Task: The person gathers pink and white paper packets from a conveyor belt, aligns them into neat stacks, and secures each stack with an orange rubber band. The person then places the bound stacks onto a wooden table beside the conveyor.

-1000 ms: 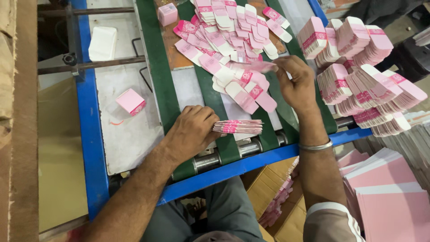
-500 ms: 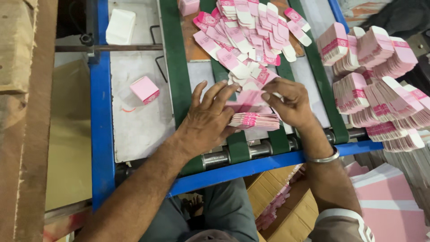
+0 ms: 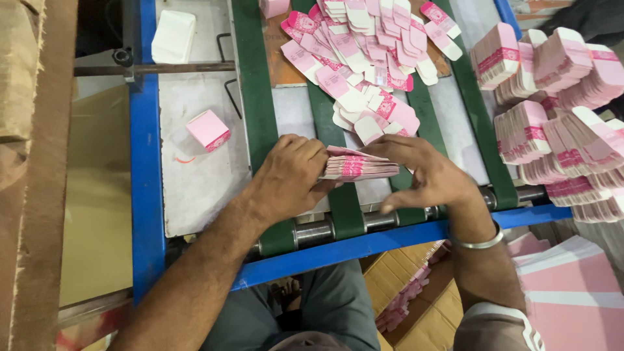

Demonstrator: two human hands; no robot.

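Currently: one squared stack of flat pink cartons (image 3: 359,166) pinched between left hand (image 3: 289,175) and right hand (image 3: 426,175) fingers; bundled stacks (image 3: 552,117) finished alongside, loose cartons (image 3: 374,45) on green belts (image 3: 257,97) remaining.

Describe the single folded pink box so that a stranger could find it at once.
Start at the blue frame on the left. Just right of it lies a grey plate, and the pink box sits there alone. Unlike the flat cartons on the green belts, it is folded into a box.
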